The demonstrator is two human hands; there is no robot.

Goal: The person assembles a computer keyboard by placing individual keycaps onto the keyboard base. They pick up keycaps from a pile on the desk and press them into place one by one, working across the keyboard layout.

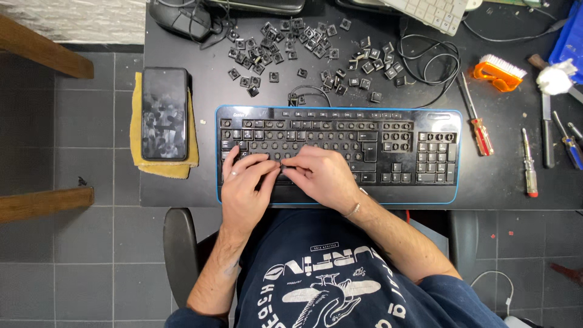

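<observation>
A black keyboard [388, 152] with a blue edge lies on the black table [504, 200], most of its keycaps removed. My left hand [246, 185] and my right hand [322, 176] rest on its lower left part, fingertips meeting over the bottom key row. Whether the fingers pinch a keycap is hidden. A heap of loose black keycaps [303, 51] lies scattered behind the keyboard.
A phone [164, 112] lies on a yellow cloth [135, 146] at the left. Screwdrivers [477, 124] [529, 164], an orange brush [501, 73], cables [431, 61], a white keyboard [434, 12] and a blue bin [571, 39] sit right and behind. The table's front edge is near my torso.
</observation>
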